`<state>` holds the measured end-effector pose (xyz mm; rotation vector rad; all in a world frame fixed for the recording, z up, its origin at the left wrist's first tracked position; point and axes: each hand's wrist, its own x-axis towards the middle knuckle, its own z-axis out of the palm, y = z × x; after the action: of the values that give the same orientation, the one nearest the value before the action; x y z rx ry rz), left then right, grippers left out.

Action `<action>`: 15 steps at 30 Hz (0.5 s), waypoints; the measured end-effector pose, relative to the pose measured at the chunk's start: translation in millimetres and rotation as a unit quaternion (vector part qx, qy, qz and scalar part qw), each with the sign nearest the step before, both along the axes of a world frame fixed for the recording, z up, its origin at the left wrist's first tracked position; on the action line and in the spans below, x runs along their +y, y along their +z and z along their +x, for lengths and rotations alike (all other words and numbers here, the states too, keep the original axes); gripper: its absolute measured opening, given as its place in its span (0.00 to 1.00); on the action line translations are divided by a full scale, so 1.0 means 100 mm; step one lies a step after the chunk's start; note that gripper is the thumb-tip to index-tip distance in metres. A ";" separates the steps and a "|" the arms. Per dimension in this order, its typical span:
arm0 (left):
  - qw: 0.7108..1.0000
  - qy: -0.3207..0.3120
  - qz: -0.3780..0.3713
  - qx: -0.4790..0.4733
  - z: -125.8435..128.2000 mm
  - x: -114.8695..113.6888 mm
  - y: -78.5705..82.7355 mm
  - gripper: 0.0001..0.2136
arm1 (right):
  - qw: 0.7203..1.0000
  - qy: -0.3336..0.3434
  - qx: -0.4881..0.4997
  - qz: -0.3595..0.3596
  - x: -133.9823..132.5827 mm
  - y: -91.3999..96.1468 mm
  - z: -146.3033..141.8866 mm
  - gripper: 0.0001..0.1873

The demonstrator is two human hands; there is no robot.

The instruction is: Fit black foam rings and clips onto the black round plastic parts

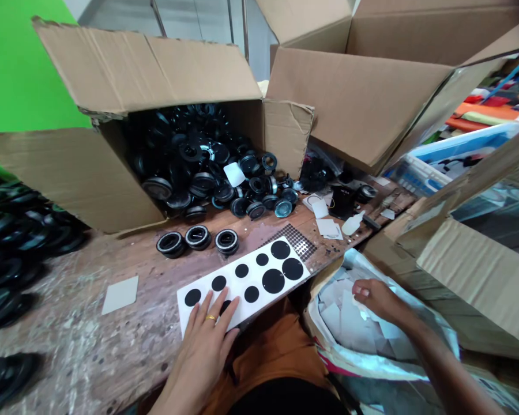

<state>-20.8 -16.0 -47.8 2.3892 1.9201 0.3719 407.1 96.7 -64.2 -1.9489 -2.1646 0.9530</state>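
My left hand (207, 328), with a ring on one finger, lies flat with fingers spread on a white sheet (231, 291) bearing several round black discs of different sizes. The fingers partly cover one disc. My right hand (378, 300) is over an open bag (447, 340) filled with pieces of white paper (341, 317). Its fingers are curled and pinched together; whatever may be between them is too small to make out. Just behind the sheet, three round black parts (227, 241) with silvery rims stand in a row.
A cardboard box (125, 213) on its side spills black round parts onto the wooden table (142, 346). More black parts (8, 253) are piled at left. A small white bottle (353, 223), a perforated dotted sheet (292, 242) and another open carton (354, 104) are at right.
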 end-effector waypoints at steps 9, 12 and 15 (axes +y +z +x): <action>1.000 0.000 0.013 -0.003 -0.08 -0.01 -0.07 0.24 | 0.997 -0.073 -0.007 0.012 0.00 0.05 0.09 0.05; 1.000 -0.003 0.009 -0.002 -0.10 0.01 -0.05 0.23 | 0.998 -0.046 0.029 -0.024 -0.07 0.13 0.10 0.07; 1.000 -0.004 0.021 -0.003 -0.11 0.03 -0.07 0.22 | 0.982 0.034 0.106 -0.155 -0.30 0.24 0.08 0.08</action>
<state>-31.7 -13.2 -54.3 2.4188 1.9176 0.4238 415.0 66.6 -40.6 -1.7955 -2.0750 1.5142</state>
